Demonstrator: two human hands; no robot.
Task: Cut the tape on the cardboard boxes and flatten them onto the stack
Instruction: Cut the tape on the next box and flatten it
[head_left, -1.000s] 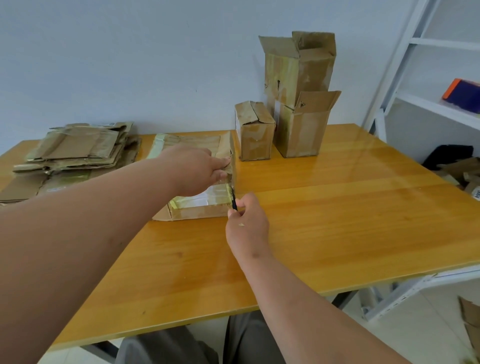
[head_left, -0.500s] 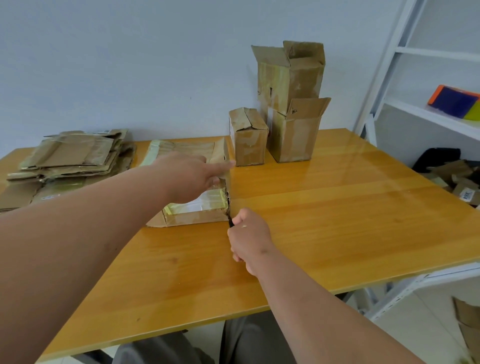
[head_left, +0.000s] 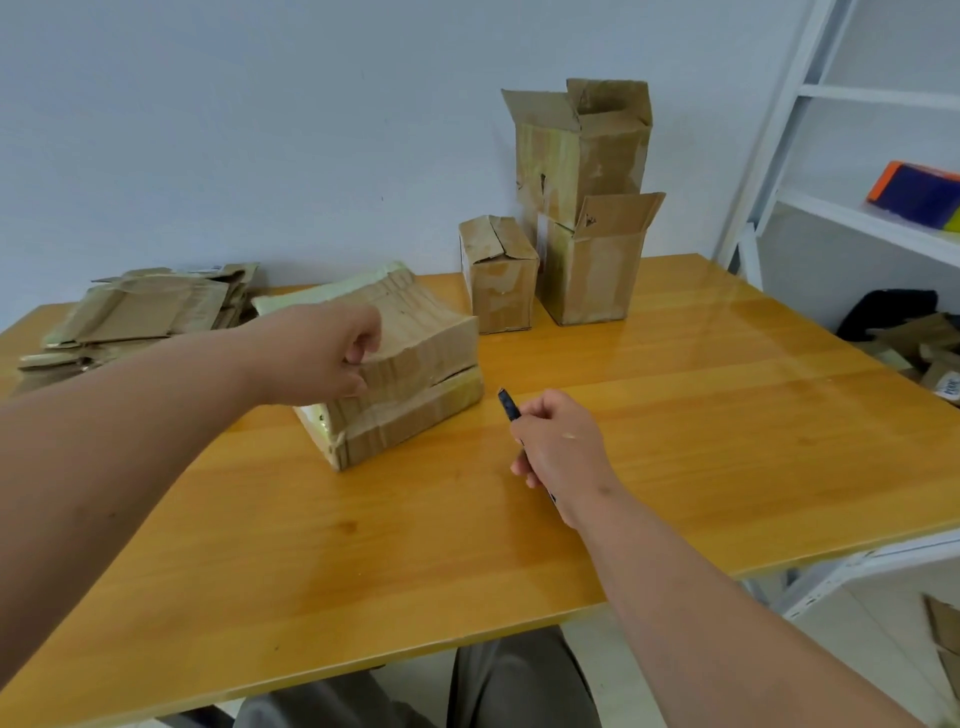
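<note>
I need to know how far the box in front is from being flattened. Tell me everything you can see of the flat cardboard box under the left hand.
The flat cardboard box is a low, wide brown corrugated carton, worn and creased, with yellowish tape along its edges. It rests on the wooden table, turned corner-on toward the camera. A dark slit runs along its right side face. The left hand grips its near top edge; the right hand holds a dark cutter clear of it.
</note>
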